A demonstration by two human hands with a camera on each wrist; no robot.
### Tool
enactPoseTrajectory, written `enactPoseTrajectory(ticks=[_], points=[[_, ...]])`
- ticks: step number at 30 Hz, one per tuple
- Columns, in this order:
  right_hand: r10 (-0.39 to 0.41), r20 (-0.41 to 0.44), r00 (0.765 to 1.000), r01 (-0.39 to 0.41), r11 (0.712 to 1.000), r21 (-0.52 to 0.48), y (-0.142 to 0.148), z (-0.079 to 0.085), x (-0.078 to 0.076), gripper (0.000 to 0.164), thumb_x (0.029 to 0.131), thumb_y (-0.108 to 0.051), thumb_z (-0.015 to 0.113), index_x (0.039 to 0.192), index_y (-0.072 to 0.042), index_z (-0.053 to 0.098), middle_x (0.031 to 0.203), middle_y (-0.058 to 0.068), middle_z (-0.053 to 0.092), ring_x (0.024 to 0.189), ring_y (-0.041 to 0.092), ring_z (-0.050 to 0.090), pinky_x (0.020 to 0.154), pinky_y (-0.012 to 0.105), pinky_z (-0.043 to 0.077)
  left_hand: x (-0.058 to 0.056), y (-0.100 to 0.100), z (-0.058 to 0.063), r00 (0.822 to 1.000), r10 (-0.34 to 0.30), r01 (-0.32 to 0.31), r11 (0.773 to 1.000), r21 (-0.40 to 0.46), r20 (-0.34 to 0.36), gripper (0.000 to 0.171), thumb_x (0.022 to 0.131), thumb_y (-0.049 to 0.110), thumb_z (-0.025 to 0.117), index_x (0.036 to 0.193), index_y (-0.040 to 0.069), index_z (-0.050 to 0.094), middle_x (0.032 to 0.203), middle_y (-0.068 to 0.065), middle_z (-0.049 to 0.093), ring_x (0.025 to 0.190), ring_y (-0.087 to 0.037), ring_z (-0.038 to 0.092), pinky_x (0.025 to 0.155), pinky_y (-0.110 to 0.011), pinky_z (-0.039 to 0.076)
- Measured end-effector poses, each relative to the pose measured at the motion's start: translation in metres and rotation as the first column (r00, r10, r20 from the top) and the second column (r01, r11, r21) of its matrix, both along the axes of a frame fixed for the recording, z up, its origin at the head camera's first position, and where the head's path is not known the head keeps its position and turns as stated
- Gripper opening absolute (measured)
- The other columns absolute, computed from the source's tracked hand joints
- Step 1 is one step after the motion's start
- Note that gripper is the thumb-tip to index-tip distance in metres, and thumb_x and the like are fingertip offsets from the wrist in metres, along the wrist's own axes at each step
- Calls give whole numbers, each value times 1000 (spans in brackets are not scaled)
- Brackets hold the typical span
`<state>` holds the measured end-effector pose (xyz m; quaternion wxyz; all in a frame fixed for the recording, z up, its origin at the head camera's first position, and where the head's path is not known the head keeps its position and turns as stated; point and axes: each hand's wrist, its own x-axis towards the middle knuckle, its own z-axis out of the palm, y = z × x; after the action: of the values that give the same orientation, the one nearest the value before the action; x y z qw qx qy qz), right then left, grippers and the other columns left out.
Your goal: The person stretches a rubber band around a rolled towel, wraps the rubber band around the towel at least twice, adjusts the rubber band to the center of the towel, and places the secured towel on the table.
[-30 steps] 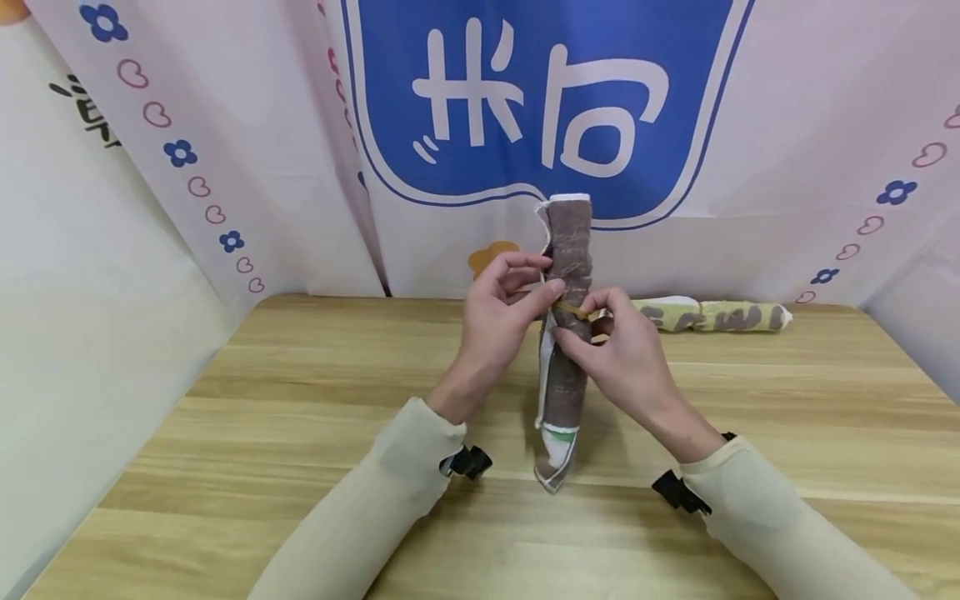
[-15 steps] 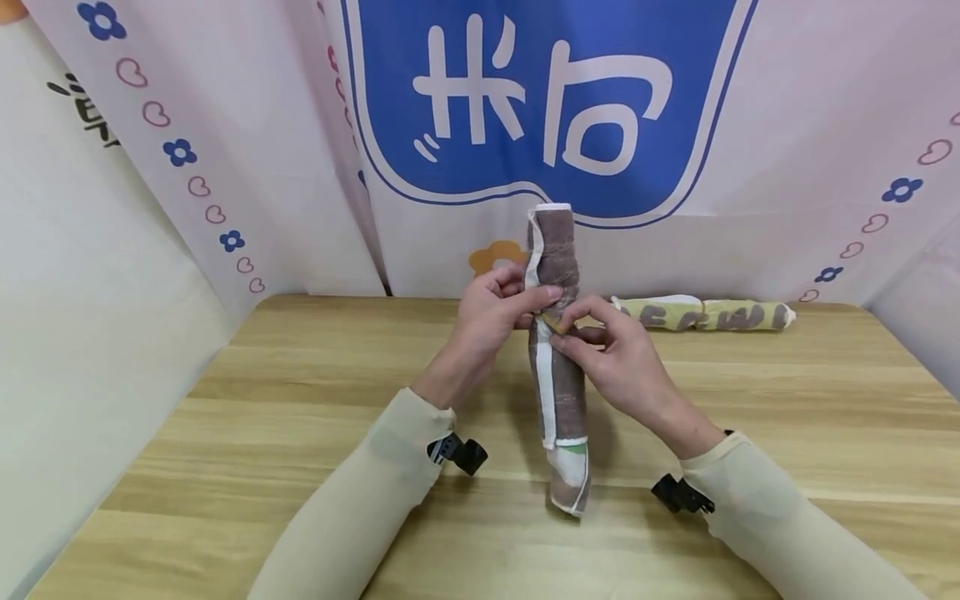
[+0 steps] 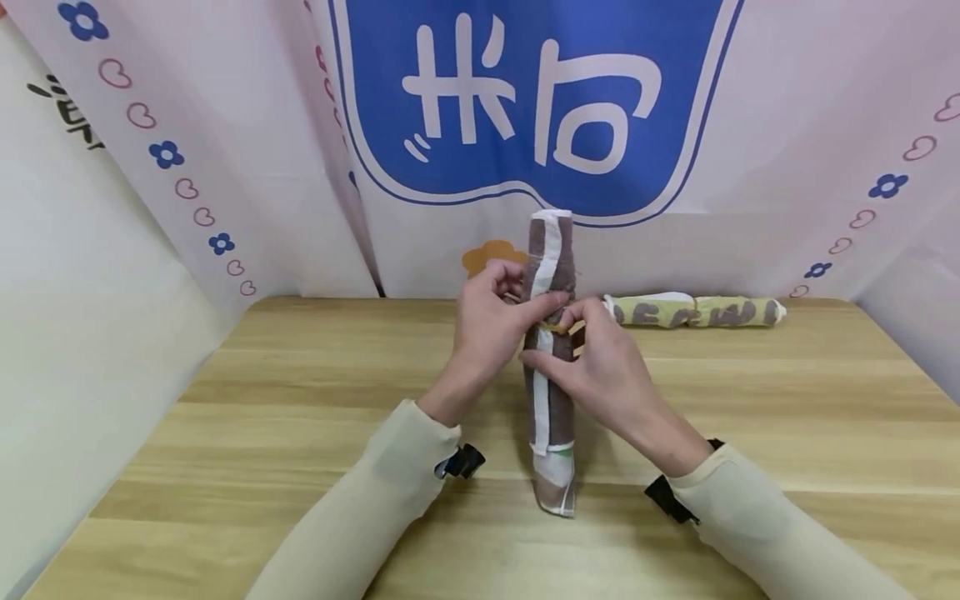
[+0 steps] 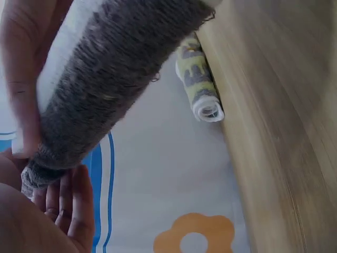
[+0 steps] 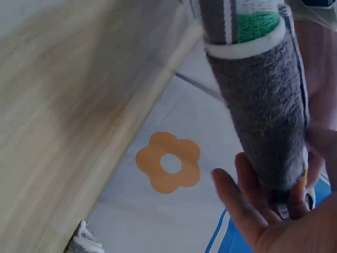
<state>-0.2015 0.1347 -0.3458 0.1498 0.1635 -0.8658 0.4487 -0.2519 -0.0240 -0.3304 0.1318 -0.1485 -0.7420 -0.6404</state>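
A rolled brown towel (image 3: 561,417) with a white edge strip stands nearly upright over the table, between both hands. A thin yellowish rubber band (image 3: 553,328) goes round its middle and narrows the roll there. My left hand (image 3: 487,325) grips the roll from the left, thumb across the front just above the band. From the right, my right hand (image 3: 611,358) holds it at the band, with a fingertip at the band and the thumb lower across the roll. The far-side fingers are partly hidden by the towel. In the right wrist view, the towel's (image 5: 258,105) lower end shows a green patch.
A second rolled towel (image 3: 738,312), yellow-green with grey markings and banded at its middle, lies at the table's back edge on the right. Behind the wooden table (image 3: 337,375) hangs a printed cloth (image 3: 420,242).
The brown roll has turned about its length, bringing its white edge strip round to the front. My right thumb has shifted left across the roll. Both hands stay at its middle.
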Motion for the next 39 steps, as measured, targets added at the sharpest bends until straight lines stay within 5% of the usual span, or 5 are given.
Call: enactPoseTrajectory(ticks=[7, 11, 26, 33, 39], points=[[64, 63, 996, -53, 984, -168, 2, 4, -4, 34, 95, -1, 76, 111, 0, 47, 117, 22, 63, 91, 33, 73, 66, 35, 61, -10, -16, -3, 937, -341, 319, 925, 206, 79, 37, 98, 7, 70, 132, 1, 57, 122, -20, 72, 103, -22, 70, 81, -35, 61], [175, 134, 975, -129, 946, -299, 5, 2, -8, 28, 99, 1, 71, 113, 2, 47, 122, 22, 59, 98, 35, 74, 72, 31, 61, -17, -23, -7, 900, -415, 366, 885, 287, 132, 35, 99, 3, 68, 130, 4, 54, 121, -22, 72, 101, -23, 71, 82, -36, 61], [214, -28, 976, -215, 954, -209, 7, -6, -13, 17, 98, 13, 64, 101, -3, 61, 106, 14, 64, 102, 26, 70, 81, 31, 58, -15, -16, -3, 951, -246, 197, 949, 245, 189, 33, 90, 5, 83, 104, 11, 54, 84, -5, 71, 73, -14, 64, 62, -26, 56], [60, -246, 967, -60, 998, 7, 3, -10, -7, 19, 97, 15, 64, 101, -3, 69, 105, 9, 68, 101, 24, 69, 80, 41, 62, -8, -9, 1, 993, -68, 58, 994, 95, 96, 36, 88, 7, 86, 97, 10, 53, 81, -7, 66, 70, -13, 58, 56, -27, 51], [-14, -104, 994, 22, 997, 79, -4, -6, 0, 29, 96, -14, 81, 110, -4, 58, 97, 13, 64, 84, 28, 68, 69, 42, 59, -1, -4, 1, 998, 20, -23, 999, 47, 60, 36, 85, 10, 90, 97, 9, 56, 84, -9, 70, 74, -14, 62, 61, -27, 51]])
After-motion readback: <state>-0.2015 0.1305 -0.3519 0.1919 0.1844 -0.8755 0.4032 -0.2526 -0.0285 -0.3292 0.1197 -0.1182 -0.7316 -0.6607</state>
